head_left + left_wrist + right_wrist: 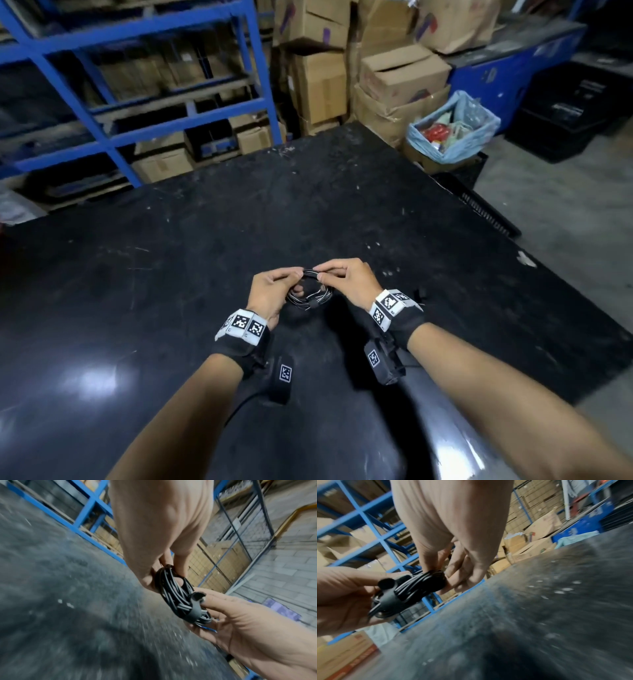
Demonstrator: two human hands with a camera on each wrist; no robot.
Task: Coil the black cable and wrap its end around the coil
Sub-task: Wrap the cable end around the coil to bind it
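The black cable (310,298) is a small tight coil held a little above the black table (239,222). A black strap (195,609) binds the coil on its near side. My left hand (296,282) grips the coil's far left part, with the thumb through the loop; the left wrist view shows its fingers (180,566) closed on the strands. My right hand (321,277) pinches the top of the coil between thumb and forefinger, seen close in the right wrist view (443,577). The coil (419,586) spans between both hands. The cable's end is hidden among the strands.
Behind the table stands a blue steel rack (137,102). Stacked cardboard boxes (322,85) rise at the back. A bin lined with a blue bag (452,130) sits past the far right corner. A black crate (479,205) lies along the table's right edge.
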